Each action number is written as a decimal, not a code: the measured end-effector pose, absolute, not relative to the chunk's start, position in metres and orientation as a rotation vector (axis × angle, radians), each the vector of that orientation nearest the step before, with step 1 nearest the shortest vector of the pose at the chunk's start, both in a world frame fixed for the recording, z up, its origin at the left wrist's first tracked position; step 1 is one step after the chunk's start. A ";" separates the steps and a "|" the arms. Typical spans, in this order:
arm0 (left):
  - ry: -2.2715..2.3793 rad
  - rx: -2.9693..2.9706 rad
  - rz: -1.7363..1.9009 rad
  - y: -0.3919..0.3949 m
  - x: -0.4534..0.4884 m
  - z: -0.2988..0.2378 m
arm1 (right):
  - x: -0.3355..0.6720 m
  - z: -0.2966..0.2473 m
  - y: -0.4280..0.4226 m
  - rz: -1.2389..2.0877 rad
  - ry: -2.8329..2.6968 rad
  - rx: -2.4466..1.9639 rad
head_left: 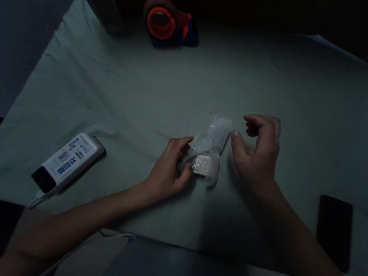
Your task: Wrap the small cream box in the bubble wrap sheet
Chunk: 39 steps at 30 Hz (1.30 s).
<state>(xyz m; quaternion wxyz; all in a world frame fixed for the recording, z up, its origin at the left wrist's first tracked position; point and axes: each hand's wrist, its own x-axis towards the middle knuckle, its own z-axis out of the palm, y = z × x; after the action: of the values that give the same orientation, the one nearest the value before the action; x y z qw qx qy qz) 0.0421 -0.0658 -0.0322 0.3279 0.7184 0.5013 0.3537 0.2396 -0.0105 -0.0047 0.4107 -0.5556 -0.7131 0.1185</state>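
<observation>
The small block (pixel 202 164) lay partly covered by clear wrap (pixel 221 132) on the pale cloth (pixel 184 87). Your left hand (pixel 166 167) touched the wrap's left edge; whether its fingers clamped, I couldn't tell. Your right hand (pixel 260 154) hovered just beside, thumb and fingers apart. A dark phone (pixel 334 232) lay farther right.
</observation>
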 end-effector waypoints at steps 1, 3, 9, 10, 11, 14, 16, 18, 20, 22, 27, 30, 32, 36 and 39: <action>1.334 1.872 0.913 -0.063 0.042 -0.032 | 0.239 -0.005 -0.020 0.316 -1.847 -1.441; 1.362 1.877 0.875 -0.057 0.042 -0.031 | 0.237 -0.007 -0.036 0.493 -1.949 -1.545; 1.506 1.976 0.746 -0.042 0.029 -0.030 | 0.247 -0.018 -0.049 0.707 -1.866 -1.732; 1.539 1.990 0.713 -0.041 0.024 -0.032 | 0.253 -0.020 -0.048 0.688 -1.850 -1.759; 1.562 2.018 0.687 -0.041 0.019 -0.035 | 0.260 -0.023 -0.047 0.668 -1.854 -1.788; 1.551 2.224 0.688 -0.042 0.007 -0.046 | 0.277 -0.035 -0.047 0.525 -1.976 -1.853; 1.471 2.396 0.691 -0.042 0.001 -0.050 | 0.282 -0.040 -0.049 0.327 -2.085 -1.812; 1.345 2.499 0.612 -0.041 -0.001 -0.050 | 0.282 -0.037 -0.050 0.128 -2.162 -1.680; 1.212 2.491 0.496 -0.038 0.001 -0.044 | 0.278 -0.030 -0.051 0.067 -2.233 -1.507; 1.165 2.389 0.430 -0.035 0.004 -0.034 | 0.273 -0.020 -0.051 0.169 -2.316 -1.376; 1.172 2.017 0.502 -0.024 0.010 -0.010 | 0.270 -0.006 -0.046 0.608 -2.392 -1.345; 1.080 1.787 0.385 -0.024 0.007 -0.001 | 0.276 -0.003 -0.047 0.896 -2.345 -1.329; 1.023 1.793 0.236 -0.030 0.006 0.001 | 0.279 -0.004 -0.051 1.040 -2.368 -1.365; 0.842 2.251 0.003 -0.058 0.013 -0.007 | 0.278 -0.012 -0.067 0.964 -2.619 -1.392; 0.659 2.535 0.058 -0.082 0.025 -0.019 | 0.273 -0.018 -0.079 0.763 -2.720 -1.384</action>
<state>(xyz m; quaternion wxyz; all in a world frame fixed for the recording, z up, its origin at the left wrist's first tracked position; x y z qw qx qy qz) 0.0246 -0.0819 -0.0187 0.2578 0.9349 0.2429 0.0215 0.2735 -0.0791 -0.0182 -0.0024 -0.4399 -0.8646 0.2426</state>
